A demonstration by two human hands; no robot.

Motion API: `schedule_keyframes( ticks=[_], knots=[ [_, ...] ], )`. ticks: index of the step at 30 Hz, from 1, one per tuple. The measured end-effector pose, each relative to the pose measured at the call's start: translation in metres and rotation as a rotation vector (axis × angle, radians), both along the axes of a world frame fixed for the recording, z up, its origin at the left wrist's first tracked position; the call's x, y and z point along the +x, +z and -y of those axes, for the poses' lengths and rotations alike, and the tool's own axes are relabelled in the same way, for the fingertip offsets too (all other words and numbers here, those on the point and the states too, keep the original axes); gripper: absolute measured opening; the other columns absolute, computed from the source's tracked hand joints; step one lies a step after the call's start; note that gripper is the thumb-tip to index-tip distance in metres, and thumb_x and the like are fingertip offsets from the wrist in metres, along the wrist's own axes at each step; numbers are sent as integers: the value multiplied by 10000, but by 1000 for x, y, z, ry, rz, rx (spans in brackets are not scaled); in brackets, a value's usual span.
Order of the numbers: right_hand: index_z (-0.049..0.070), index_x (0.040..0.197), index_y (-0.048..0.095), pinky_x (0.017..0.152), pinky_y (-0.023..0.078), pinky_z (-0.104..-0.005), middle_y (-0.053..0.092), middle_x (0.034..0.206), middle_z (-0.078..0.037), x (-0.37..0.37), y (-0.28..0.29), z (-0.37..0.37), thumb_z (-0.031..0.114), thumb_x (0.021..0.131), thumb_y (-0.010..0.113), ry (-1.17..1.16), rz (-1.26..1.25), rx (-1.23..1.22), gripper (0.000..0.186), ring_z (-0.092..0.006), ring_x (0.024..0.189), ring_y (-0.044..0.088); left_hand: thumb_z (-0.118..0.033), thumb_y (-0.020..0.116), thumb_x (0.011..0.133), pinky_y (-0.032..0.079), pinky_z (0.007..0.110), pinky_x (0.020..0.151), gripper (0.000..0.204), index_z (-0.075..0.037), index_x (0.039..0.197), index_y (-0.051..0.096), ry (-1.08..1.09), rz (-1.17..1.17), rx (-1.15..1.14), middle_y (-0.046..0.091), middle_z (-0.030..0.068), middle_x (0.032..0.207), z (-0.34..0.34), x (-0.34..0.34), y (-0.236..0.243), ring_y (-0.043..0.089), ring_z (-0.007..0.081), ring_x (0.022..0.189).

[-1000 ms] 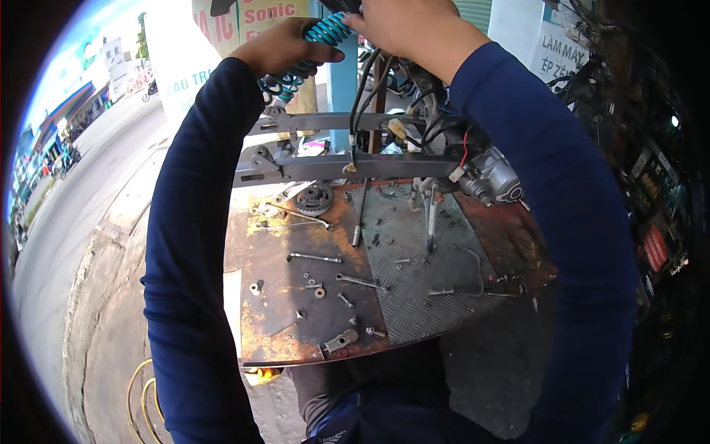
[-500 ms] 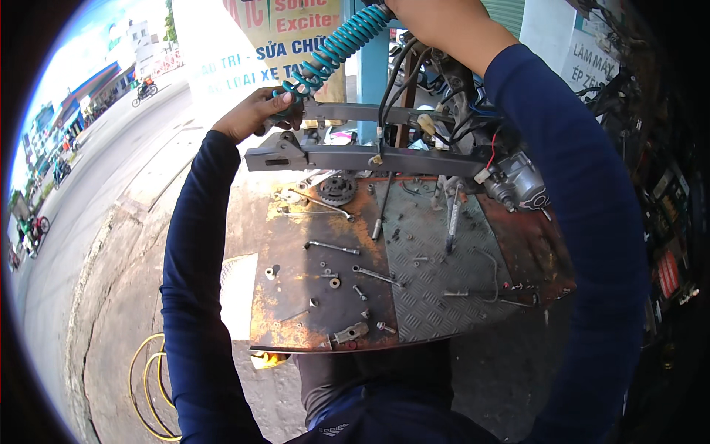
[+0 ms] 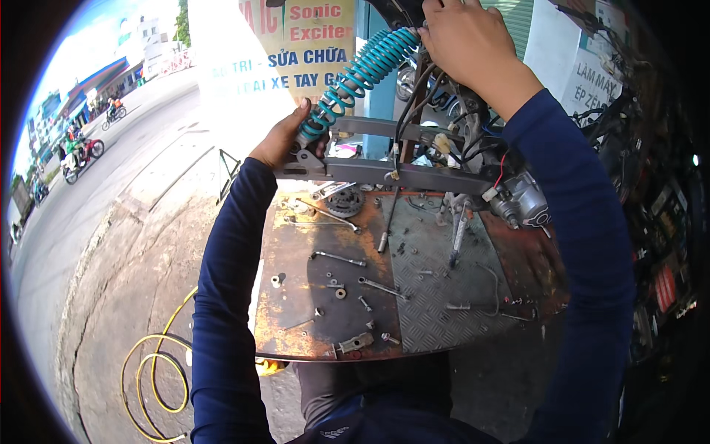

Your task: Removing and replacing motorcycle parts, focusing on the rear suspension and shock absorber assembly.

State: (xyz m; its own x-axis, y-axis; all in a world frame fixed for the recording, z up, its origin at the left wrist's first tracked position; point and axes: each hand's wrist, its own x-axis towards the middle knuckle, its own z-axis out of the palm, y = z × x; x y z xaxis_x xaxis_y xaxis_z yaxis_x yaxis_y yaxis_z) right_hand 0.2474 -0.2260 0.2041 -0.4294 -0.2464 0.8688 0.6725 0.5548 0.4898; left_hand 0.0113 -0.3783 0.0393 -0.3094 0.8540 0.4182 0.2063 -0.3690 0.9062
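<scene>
Your left hand (image 3: 282, 140) clamps the teal shock absorber (image 3: 361, 71), now nearer the swingarm (image 3: 362, 170), seemingly leaving little gap; your right hand's (image 3: 470, 43) grip is unclear.

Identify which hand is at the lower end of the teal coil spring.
Left hand: it holds the teal coil spring near the nearer grey bar. The right hand is at the upper end.

Open air at mid-frame, between the two blue sleeves (image 3: 228, 296) and above the bench (image 3: 285, 243)! Higher up, the grey swingarm (image 3: 362, 169) bars the way, black cables (image 3: 401, 132) drop across it, and the teal spring (image 3: 370, 63) slants over upper centre.
</scene>
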Motion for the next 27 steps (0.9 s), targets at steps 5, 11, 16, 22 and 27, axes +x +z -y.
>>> schedule_keyframes(
  ticks=[5,11,16,22,27],
  knots=[
    [-1,859,674,711,528,-435,662,818,-155,1,10,9,283,916,533,33,285,-376,321,-347,811,656,-613,272,984,448,284,627,677,-26,825,568,171,-76,-81,544,48,648,-1,-2,-2,541,156,593],
    [-6,760,676,699,532,-444,674,756,-171,0,1,-4,263,938,509,249,124,22,363,-331,753,667,-640,231,978,436,280,641,721,-23,819,567,302,-212,-69,543,40,664,0,-2,-5,528,148,614],
    [-36,748,673,713,528,-452,663,748,-202,3,9,4,282,941,517,205,247,-235,403,-357,760,663,-641,237,978,439,260,631,723,-16,847,578,309,-300,-21,561,44,692,3,-2,-10,536,127,634],
    [-17,785,677,689,527,-446,647,728,-216,14,10,25,354,918,569,147,196,-522,409,-381,727,653,-690,288,943,475,288,643,761,2,929,604,294,-255,-58,589,69,729,0,1,0,568,151,639],
    [-20,906,661,649,524,-325,671,820,-162,-5,-65,47,503,796,724,717,378,-1167,538,-241,733,665,-723,249,921,525,324,567,768,-34,874,585,-49,132,-176,610,102,688,7,-5,21,604,202,548]
  ],
)
